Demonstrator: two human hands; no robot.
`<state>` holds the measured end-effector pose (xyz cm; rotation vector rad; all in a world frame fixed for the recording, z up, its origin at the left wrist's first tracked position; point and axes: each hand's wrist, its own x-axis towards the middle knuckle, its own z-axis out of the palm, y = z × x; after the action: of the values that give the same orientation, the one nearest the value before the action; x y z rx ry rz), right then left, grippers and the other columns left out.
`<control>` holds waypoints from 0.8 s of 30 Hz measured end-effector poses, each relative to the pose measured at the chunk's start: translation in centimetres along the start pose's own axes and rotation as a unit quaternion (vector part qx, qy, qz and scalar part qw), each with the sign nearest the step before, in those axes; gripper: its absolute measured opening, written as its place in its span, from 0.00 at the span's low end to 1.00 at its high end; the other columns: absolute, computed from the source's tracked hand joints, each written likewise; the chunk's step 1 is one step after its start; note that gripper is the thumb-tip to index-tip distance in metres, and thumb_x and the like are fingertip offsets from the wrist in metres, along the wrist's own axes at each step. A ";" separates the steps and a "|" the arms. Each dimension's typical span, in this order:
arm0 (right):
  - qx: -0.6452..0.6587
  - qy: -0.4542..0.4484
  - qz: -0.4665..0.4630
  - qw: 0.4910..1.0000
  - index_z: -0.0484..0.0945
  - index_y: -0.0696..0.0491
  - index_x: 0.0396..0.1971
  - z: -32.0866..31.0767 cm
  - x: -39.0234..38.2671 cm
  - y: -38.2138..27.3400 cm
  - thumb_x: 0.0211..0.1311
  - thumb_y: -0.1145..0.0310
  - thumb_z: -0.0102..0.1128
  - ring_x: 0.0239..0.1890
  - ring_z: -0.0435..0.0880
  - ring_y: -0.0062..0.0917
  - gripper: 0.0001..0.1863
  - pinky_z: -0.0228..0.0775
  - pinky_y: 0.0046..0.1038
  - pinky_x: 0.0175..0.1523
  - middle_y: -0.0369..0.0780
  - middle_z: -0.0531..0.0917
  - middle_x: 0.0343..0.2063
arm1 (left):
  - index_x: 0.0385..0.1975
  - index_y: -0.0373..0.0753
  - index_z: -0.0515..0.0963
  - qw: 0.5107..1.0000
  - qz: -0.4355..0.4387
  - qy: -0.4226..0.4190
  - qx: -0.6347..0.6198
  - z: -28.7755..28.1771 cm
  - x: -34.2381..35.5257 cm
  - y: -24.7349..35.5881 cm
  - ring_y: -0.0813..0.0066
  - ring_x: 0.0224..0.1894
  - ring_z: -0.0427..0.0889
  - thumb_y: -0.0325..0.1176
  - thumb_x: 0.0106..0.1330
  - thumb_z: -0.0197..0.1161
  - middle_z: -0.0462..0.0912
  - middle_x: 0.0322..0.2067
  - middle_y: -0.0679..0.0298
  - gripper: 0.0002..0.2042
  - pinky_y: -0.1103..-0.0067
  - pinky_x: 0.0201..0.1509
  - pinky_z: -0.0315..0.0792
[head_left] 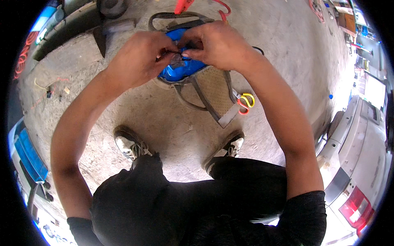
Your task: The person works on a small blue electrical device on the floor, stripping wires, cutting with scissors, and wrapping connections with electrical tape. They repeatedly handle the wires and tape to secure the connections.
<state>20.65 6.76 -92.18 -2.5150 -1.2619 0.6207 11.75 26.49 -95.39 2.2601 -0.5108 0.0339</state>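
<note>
Both my hands meet over a smooth blue object sitting in a tan fabric bag with dark straps. My left hand is closed in a pinch, its fingertips at a small dark piece above the blue surface. From the other side my right hand pinches at the same spot, thumb and fingers together. What exactly the fingertips hold is too small and shaded to name. Scissors with yellow and red handles lie at the bag's right edge.
A red clamp and red cable lie beyond the bag. On the left are a concrete block and small scraps on the floor. A white vehicle with a red tail light stands at right. My shoes flank the near floor.
</note>
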 end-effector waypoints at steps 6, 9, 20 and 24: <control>-0.072 -0.003 -0.013 0.997 0.85 0.47 0.39 -0.8 0.4 -1.0 0.50 0.61 0.68 0.36 0.84 0.39 0.15 0.75 0.38 0.43 0.43 0.85 0.31 | 0.31 0.33 0.81 0.997 -0.069 0.001 -0.032 0.2 0.2 0.2 0.63 0.26 0.80 0.25 0.54 0.65 0.79 0.24 0.55 0.06 0.73 0.31 0.73; -0.070 -0.004 -0.009 0.997 0.85 0.47 0.38 -0.8 0.7 -1.1 0.48 0.60 0.69 0.35 0.84 0.39 0.15 0.76 0.38 0.42 0.43 0.85 0.29 | 0.30 0.33 0.81 0.996 -0.081 0.007 -0.028 0.4 0.3 0.1 0.63 0.26 0.80 0.26 0.53 0.66 0.79 0.24 0.55 0.06 0.73 0.30 0.73; -0.062 0.081 0.016 0.995 0.83 0.50 0.32 2.6 0.4 -1.5 0.49 0.53 0.68 0.36 0.85 0.41 0.17 0.77 0.42 0.43 0.46 0.85 0.29 | 0.30 0.34 0.80 0.992 -0.120 0.019 -0.037 0.4 0.4 0.9 0.72 0.24 0.78 0.27 0.53 0.68 0.81 0.25 0.59 0.07 0.76 0.29 0.72; 0.016 0.044 0.050 0.998 0.84 0.51 0.30 2.2 0.6 -0.7 0.49 0.53 0.69 0.35 0.85 0.42 0.16 0.76 0.42 0.43 0.46 0.85 0.28 | 0.34 0.34 0.81 0.985 -0.140 0.056 -0.078 -0.2 -0.7 0.1 0.79 0.25 0.76 0.26 0.54 0.70 0.82 0.28 0.63 0.09 0.80 0.30 0.72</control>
<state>19.38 7.74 -94.00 -2.5605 -1.0929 0.5408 11.09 26.75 -95.31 2.1422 -0.1276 -0.0204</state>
